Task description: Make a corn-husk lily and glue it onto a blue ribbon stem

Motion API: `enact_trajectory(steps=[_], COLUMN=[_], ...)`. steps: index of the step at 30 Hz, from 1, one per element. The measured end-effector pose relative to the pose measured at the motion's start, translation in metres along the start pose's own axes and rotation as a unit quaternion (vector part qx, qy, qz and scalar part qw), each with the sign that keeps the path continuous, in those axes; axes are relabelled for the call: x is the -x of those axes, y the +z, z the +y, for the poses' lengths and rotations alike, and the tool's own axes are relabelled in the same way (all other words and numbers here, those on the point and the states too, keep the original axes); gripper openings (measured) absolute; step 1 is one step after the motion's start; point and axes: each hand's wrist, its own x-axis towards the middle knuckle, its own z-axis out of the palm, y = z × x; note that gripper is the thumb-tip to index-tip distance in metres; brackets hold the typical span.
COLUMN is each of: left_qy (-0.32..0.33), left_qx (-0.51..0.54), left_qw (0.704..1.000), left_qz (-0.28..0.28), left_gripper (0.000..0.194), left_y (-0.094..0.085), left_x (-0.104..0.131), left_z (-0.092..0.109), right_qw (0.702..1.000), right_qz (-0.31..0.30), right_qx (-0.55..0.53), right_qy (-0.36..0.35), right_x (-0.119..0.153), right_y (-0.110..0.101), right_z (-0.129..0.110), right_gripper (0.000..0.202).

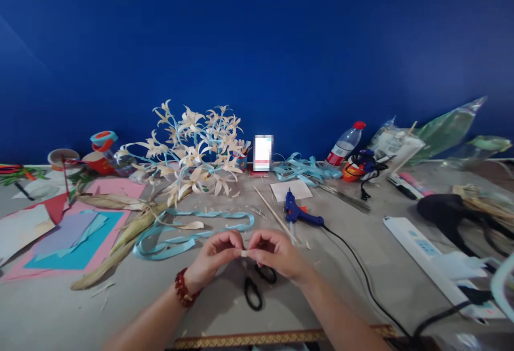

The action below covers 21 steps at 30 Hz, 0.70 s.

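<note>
My left hand (217,253) and my right hand (278,254) meet at the middle of the table, thumbs and fingertips pinched together. Between them is a small pale strip (243,253), which looks like dried husk; most of it is hidden by the fingers. Beneath the hands lie scissors with black handles (252,293), their blades covered from view. A light blue ribbon (168,249) loops to the left of my left hand. Beyond my right hand, a blue glue gun (302,214) rests on its side next to a thin wooden stick (273,211).
Cream husk flowers on blue stems (196,147) stand at the back. Dried husks (134,228) and coloured paper (108,244) lie left. To the right are the glue gun's cable (357,265), a white power strip (421,260) and a leaning plastic bottle (345,144).
</note>
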Motion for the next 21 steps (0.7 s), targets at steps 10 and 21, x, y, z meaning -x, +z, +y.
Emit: enact_trajectory(steps=[10,21], left_qy=[0.028,0.052], left_qx=[0.021,-0.041], left_qw=[0.995,0.995], left_qz=[0.088,0.075], left_gripper=[0.015,0.025], left_y=[0.006,-0.003], left_x=[0.001,-0.002], left_z=[-0.015,-0.026], right_qw=[0.93,0.832], right_qz=[0.12,0.102], right_qx=[0.337,0.53], right_qy=[-0.089,-0.125], right_x=[-0.085,-0.164], right_y=[-0.051,-0.045], right_z=[-0.011,0.005], right_gripper=[0.015,0.014])
